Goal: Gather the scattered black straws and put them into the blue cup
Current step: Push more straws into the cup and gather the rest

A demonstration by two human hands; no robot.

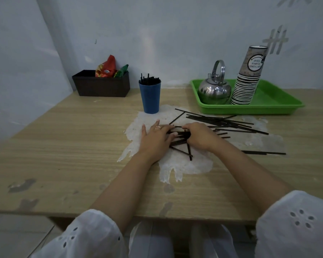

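Observation:
A blue cup (150, 97) stands upright at the table's middle back, with several black straws sticking out of its top. Many more black straws (226, 123) lie scattered on the table to the right of the cup. My left hand (156, 138) lies flat with straight fingers pressing on a small bunch of straws (179, 144). My right hand (200, 135) has its fingers curled round the same bunch from the right. Two more straws (263, 152) lie apart by my right forearm.
A green tray (280, 105) at the back right holds a metal kettle (214, 88) and a tall stack of paper cups (247, 79). A dark box (101, 84) with snack packets sits at the back left. Worn white patches mark the wooden table (63, 146).

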